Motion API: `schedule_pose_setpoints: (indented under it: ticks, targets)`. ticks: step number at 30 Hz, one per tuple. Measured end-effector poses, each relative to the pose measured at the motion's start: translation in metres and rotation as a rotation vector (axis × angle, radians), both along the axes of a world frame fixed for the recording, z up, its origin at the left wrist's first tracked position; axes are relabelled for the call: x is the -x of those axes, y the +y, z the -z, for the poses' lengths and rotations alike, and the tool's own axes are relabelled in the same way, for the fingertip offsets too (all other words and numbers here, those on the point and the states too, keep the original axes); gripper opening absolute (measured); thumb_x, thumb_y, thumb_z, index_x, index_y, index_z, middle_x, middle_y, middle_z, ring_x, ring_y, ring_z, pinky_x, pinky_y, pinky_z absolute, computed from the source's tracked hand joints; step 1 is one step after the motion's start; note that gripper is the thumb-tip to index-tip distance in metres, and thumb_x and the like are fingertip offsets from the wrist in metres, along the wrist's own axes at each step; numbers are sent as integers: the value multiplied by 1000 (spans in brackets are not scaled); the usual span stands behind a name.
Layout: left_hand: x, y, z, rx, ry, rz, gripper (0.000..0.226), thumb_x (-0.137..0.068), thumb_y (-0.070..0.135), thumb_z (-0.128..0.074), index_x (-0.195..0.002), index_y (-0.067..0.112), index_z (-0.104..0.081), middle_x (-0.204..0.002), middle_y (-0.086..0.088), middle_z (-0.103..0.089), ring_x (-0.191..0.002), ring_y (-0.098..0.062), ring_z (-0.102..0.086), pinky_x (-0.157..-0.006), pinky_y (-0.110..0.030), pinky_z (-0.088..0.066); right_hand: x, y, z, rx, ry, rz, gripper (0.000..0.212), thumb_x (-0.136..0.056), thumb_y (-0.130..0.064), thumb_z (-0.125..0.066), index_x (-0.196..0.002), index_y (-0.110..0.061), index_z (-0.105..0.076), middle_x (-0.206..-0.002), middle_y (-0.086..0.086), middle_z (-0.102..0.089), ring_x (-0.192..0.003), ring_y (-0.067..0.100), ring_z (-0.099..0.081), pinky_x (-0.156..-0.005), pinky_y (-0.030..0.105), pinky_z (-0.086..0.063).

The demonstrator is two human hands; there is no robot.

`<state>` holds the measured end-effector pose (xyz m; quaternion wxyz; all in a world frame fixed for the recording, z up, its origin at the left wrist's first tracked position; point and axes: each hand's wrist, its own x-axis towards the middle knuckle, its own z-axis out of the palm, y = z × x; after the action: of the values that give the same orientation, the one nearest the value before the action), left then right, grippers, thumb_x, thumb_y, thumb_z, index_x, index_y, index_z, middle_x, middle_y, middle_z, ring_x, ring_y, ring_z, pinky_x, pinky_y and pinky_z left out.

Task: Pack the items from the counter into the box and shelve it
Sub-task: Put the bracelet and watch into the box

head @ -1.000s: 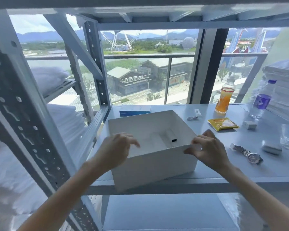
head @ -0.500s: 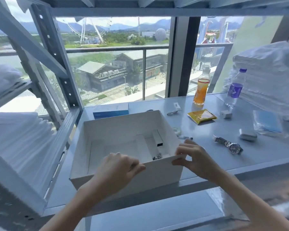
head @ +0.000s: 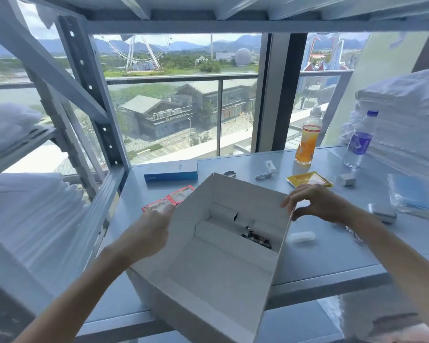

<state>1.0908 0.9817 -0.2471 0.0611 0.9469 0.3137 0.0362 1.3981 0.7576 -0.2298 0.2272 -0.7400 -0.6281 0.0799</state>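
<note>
The white box [head: 208, 258] sits tilted at the front edge of the counter [head: 332, 248], its near corner overhanging, open top turned toward you. Inside lie a white insert and a small dark tangle [head: 256, 237]; otherwise it looks nearly empty, so packing seems barely begun. Your left hand [head: 151, 227] grips the box's left wall. Your right hand [head: 317, 203] hovers at the right rim, fingers curled; whether it pinches the rim I cannot tell. Next, settle the box flat, then reach for something near: the white capsule [head: 302, 236] just beside the right wall, or the yellow sachet [head: 307, 179] behind.
</note>
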Motion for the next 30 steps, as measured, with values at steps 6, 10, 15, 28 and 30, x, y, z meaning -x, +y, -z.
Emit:
schedule_pose_setpoints:
  ticks: [6,10,15,28,30]
  targets:
    - [22,0,-16,357,215,57,48,-85,44,-57,-118,16,-37,-98,-1,-59,-84,-20,-64,-73,-32,-53,11,39,21,-228,-112,86,35,-71,13,-69,-102,-4,-71,-108,11,-69,-95,28,-66,-84,30,-52]
    - [-11,12,-14,548,-244,-80,65,-89,23,-59,-142,13,-24,-143,-10,-40,-124,-23,-43,-98,-34,-39,21,55,25,-236,188,115,50,-82,20,-49,-125,-3,-56,-129,11,-54,-120,24,-53,-94,17,-45]
    - [-33,7,-6,710,-501,-205,57,-84,-6,-42,-137,13,-33,-120,-13,-55,-95,-31,-58,-76,-42,-50,40,34,24,-175,975,176,60,-80,-16,-56,-137,-28,-42,-130,-14,-53,-115,7,-56,-83,22,-51]
    - [-54,-2,-4,260,-61,-269,58,-90,5,-41,-141,4,-13,-105,-23,-57,-90,-36,-55,-76,-35,-41,28,25,23,-49,754,211,46,-95,-13,-48,-140,-22,-41,-134,-8,-54,-98,1,-58,-79,18,-46]
    - [-54,-1,0,207,-48,-271,52,-89,3,-37,-135,3,-16,-101,-23,-57,-82,-33,-49,-72,-35,-39,20,8,31,-62,701,288,38,-94,-20,-53,-131,-16,-52,-127,3,-60,-108,9,-59,-91,24,-51]
